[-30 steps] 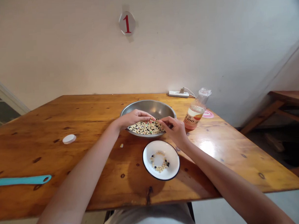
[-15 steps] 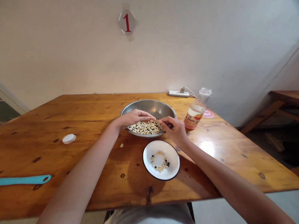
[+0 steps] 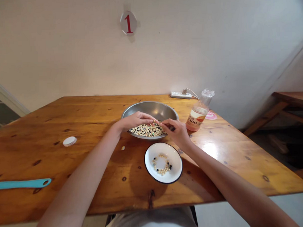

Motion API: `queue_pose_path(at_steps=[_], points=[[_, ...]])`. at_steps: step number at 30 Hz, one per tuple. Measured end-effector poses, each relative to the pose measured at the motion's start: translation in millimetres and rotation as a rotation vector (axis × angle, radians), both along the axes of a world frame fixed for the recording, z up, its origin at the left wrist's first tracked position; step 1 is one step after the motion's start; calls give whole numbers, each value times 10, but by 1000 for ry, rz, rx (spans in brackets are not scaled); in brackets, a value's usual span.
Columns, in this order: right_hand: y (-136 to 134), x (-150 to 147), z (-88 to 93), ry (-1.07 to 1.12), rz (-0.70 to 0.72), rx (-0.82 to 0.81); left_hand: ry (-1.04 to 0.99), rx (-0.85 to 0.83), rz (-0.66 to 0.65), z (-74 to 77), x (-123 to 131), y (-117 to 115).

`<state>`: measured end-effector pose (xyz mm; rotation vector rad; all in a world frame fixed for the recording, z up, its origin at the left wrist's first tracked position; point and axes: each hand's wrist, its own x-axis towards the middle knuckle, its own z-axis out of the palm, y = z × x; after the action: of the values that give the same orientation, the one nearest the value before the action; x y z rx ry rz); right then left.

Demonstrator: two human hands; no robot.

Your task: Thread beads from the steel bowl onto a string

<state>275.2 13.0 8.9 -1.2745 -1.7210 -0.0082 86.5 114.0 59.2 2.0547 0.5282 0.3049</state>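
A steel bowl [image 3: 163, 108] holds many small round bead-like pieces [image 3: 147, 131], mostly cream and black with a few coloured ones. Above its contents, my left hand [image 3: 135, 120] pinches a cream bead [image 3: 154, 121] between thumb and fingertips. My right hand [image 3: 175, 129] comes over the bowl's right side, its thumb and index finger pressed together close to the left fingertips. Whatever lies in that right pinch is too small to make out. Nearer to me, a white dish [image 3: 148, 161] with a dark rim contains cream and black beads lying in a ring.
A clear bottle [image 3: 197, 117] with pinkish contents stands right of the bowl, near a pink-and-white disc [image 3: 211, 115]. Behind is a power strip [image 3: 181, 95]. To the left lie a white lid [image 3: 69, 141] and a blue handle [image 3: 24, 183]. A small scrap [image 3: 123, 148] lies near the bowl.
My right fingertips have shifted slightly left, closer to the left fingertips. The bowl, dish and bottle stay in place.
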Motion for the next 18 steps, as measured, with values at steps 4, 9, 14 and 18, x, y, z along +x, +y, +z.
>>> queue_pose_path(at_steps=[4, 9, 14, 18], points=[[8, 0, 10, -27, -7, 3, -8, 2, -31, 7, -2, -18], [11, 1, 10, -34, -6, 9, -29, -18, 2, 10, 0, -38], [7, -2, 4, 5, 5, 13, -33, -36, 17, 1, -2, -28], [3, -1, 1, 25, 5, 16, -50, -53, 43, -12, -1, -20]])
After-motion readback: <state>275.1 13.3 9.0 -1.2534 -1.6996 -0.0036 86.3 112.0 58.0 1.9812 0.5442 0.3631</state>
